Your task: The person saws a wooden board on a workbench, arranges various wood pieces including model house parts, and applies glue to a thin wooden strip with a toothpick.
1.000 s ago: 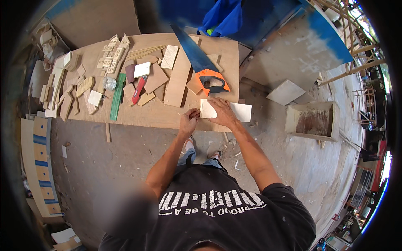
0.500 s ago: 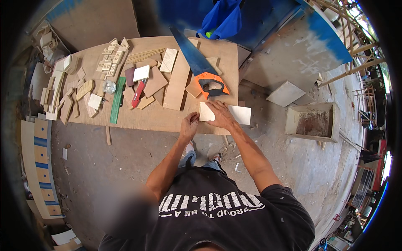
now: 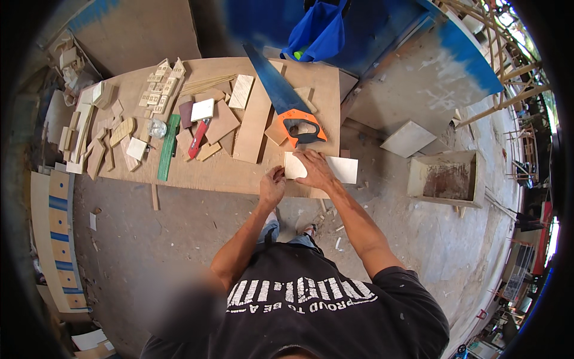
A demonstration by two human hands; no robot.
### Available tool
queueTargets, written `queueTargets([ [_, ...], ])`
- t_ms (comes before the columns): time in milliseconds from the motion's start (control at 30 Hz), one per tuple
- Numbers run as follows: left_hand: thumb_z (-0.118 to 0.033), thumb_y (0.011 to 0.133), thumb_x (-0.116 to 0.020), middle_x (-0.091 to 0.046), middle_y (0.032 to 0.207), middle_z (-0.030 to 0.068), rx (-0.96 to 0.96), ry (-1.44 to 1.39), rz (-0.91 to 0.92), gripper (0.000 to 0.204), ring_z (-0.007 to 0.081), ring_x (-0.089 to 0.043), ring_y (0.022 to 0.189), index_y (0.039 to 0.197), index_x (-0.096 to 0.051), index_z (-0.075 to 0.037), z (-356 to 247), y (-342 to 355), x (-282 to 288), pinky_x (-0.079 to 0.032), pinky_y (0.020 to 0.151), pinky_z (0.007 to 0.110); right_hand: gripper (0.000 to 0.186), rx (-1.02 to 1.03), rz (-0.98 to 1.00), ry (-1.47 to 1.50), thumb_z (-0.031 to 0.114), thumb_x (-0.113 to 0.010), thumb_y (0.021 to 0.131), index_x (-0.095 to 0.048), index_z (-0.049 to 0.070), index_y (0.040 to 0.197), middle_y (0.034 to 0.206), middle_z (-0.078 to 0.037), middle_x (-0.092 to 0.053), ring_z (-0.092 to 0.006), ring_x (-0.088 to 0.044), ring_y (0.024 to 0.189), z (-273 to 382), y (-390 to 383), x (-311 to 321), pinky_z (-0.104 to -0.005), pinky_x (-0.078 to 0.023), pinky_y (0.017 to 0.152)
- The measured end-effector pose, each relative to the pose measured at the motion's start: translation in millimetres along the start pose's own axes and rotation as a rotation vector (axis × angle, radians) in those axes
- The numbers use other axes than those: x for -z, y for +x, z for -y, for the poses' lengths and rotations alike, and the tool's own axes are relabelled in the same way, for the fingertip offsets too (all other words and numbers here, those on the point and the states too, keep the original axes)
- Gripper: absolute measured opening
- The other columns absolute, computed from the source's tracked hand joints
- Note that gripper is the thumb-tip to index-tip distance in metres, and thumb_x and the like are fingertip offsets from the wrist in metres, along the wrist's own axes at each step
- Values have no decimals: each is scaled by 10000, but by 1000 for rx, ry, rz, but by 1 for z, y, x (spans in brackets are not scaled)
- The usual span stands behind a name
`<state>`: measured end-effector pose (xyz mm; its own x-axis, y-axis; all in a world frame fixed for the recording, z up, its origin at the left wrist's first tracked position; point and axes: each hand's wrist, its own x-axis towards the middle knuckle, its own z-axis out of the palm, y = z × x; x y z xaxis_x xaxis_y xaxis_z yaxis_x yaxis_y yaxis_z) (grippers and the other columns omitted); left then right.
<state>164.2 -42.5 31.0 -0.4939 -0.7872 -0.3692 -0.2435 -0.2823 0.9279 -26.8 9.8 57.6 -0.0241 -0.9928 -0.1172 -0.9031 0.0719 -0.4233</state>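
Note:
A pale rectangular wooden board lies at the workbench's near right corner, its right end sticking out past the bench edge. My right hand is laid across it, gripping it with the fingers near the far edge. At the board's left end is my left hand, fingers curled together; whatever they pinch is too small to make out. Just beyond my right hand rests a handsaw with an orange and black handle, its dark blade pointing away to the far left. It lies partly over wood pieces.
On the workbench to the left are a long plank, a red utility knife, a green straight strip, a small wooden house model and several offcuts. A blue bag hangs beyond. An open box stands on the floor at right.
The bench and everything on it sit slightly lower in the picture. Both hands keep nearly the same place at the board, with only a slight shift of the fingers.

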Motion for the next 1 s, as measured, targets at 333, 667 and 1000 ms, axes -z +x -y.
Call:
queueTargets([
  [333,54,884,-528,-622,1302,225,1,-2,-7,474,247,-594,1238,1351,-480,120,1,-1,0,-447,1034,307,843,28,-33,22,369,-854,643,-485,133,1363,1370,-72,-549,-265,-443,1324,-4,0,-1,-467,-351,1061],
  [667,21,874,-547,-658,1216,245,-53,32,-75,429,272,-650,1151,1288,-526,131,8,-2,-4,-506,966,317,868,-21,54,-36,352,-863,643,-437,99,1356,1321,-111,-566,-275,-451,1314,8,5,9,-494,-360,1020],
  [1000,-39,825,-592,-704,1064,242,-152,259,-223,408,305,-710,994,1193,-583,138,2,-21,-18,-545,872,331,815,29,17,-71,332,-866,650,-429,82,1290,1278,-150,-551,-314,-461,1274,7,3,4,-488,-370,984],
])
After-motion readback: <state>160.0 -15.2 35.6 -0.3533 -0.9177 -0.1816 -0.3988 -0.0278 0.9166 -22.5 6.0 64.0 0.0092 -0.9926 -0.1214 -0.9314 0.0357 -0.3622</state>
